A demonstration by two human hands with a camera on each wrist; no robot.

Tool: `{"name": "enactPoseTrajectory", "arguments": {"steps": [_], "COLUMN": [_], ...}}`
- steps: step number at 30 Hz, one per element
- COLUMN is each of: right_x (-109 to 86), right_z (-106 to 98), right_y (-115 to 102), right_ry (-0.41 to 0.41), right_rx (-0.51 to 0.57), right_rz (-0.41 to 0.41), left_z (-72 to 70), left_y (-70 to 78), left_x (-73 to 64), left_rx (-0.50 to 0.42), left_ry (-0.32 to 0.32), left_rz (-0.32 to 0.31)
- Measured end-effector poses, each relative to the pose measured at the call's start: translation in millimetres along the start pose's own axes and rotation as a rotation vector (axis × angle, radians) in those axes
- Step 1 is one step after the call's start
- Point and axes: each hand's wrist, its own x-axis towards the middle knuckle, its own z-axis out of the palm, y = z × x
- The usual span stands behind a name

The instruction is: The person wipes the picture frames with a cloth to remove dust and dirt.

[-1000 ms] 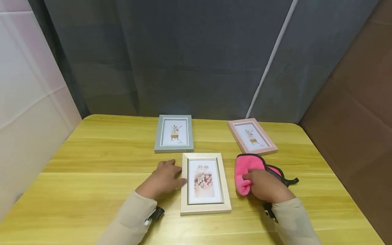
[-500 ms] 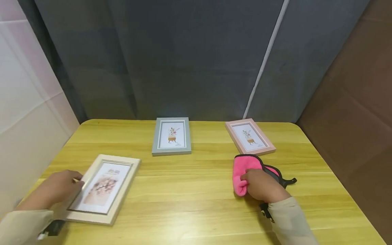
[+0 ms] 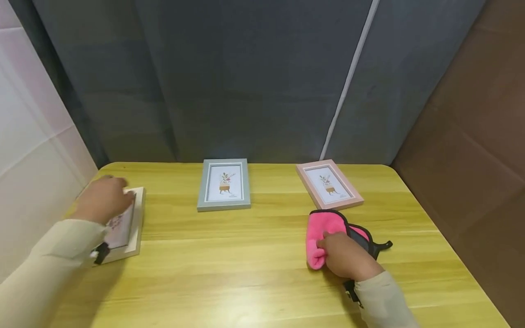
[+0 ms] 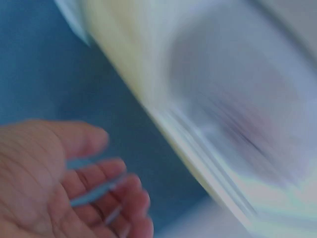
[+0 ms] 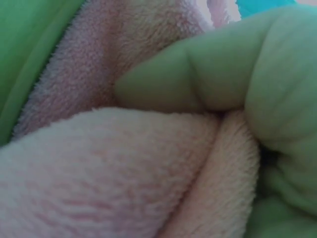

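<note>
A cream photo frame (image 3: 137, 223) with a flower print lies at the table's left side, partly covered by my left hand (image 3: 102, 199) and sleeve. In the left wrist view that hand (image 4: 74, 183) has loosely bent fingers, apart from the blurred frame (image 4: 181, 148). On the right, my right hand (image 3: 348, 256) grips a folded pink plush cloth (image 3: 321, 224) with black edging, a dark grey back and a hanging loop. Close up in the right wrist view, thumb and fingers pinch the fold of the cloth (image 5: 99, 163).
Toward the back of the wooden table (image 3: 229, 273) lies a grey-blue photo frame (image 3: 201, 196). A pink photo frame (image 3: 313, 193) lies askew just behind the cloth. A dark curtain (image 3: 246, 82) stands behind, with a white sheet on the left and a brown one on the right.
My left hand slid the cream photo frame from the middle to the left side, then came off it. The right hand kept its hold on the cloth in place.
</note>
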Motion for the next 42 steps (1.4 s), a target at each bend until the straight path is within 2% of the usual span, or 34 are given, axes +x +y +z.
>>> {"name": "enactPoseTrajectory", "arguments": {"steps": [2, 4, 8, 10, 12, 13, 15, 17, 20, 24, 28, 31, 34, 37, 40, 42], "right_x": [0.6, 2.2, 4.6, 3.3, 1.4, 0.5, 0.4, 1.2, 1.9, 3.0, 4.4, 5.2, 3.6, 3.1, 6.4, 10.5], "right_z": [0.7, 0.8, 1.2, 1.8, 3.6, 4.5, 5.9, 7.0, 6.7, 5.0, 1.3, 0.4, -0.3, -4.5, -10.2, -11.6], "right_y": [-0.9, -2.1, -5.9, -9.5, -14.0, -16.7, -22.6, -27.4, -31.8, -33.4, -31.6, -29.8, -23.8, -9.7, 9.0, 19.5], "right_ry": [0.020, 0.030, 0.022, 0.002, -0.004, -0.001, 0.020, 0.050, 0.066, 0.043, 0.021, 0.007, -0.005, -0.011, -0.019, -0.031], "right_rx": [-0.016, -0.017, 0.000, 0.009, 0.000, -0.012, -0.053, -0.090, -0.114, -0.114, -0.099, -0.070, -0.039, -0.012, 0.024, 0.051], "right_rz": [-0.010, -0.015, -0.034, -0.036, -0.058, -0.077, -0.129, -0.168, -0.174, -0.146, -0.111, -0.081, -0.034, 0.051, 0.121, 0.136], "left_z": [8.5, 23.9, 67.8, 90.7, 109.2, 116.3, 124.1, 128.7, 131.7, 132.1, 129.0, 122.7, 118.6, 116.0, 113.2, 111.0], "left_y": [52.7, 108.5, 215.5, 262.0, 299.7, 314.3, 333.3, 341.3, 339.1, 319.3, 292.6, 274.5, 261.3, 251.6, 240.9, 231.5], "left_x": [27.0, 51.5, 84.7, 94.0, 98.9, 100.0, 99.2, 97.6, 95.8, 97.7, 99.5, 92.0, 76.6, 55.5, 31.6, 15.8], "left_rx": [-0.051, -0.107, -0.134, -0.129, -0.092, -0.070, -0.004, 0.057, 0.098, 0.081, 0.052, 0.035, 0.021, 0.000, -0.008, -0.006], "left_ry": [0.004, 0.002, -0.079, -0.159, -0.239, -0.269, -0.314, -0.334, -0.330, -0.270, -0.194, -0.155, -0.117, -0.076, -0.039, -0.023], "left_rz": [0.136, 0.257, 0.429, 0.471, 0.492, 0.493, 0.477, 0.457, 0.422, 0.402, 0.369, 0.330, 0.307, 0.312, 0.352, 0.393]}}
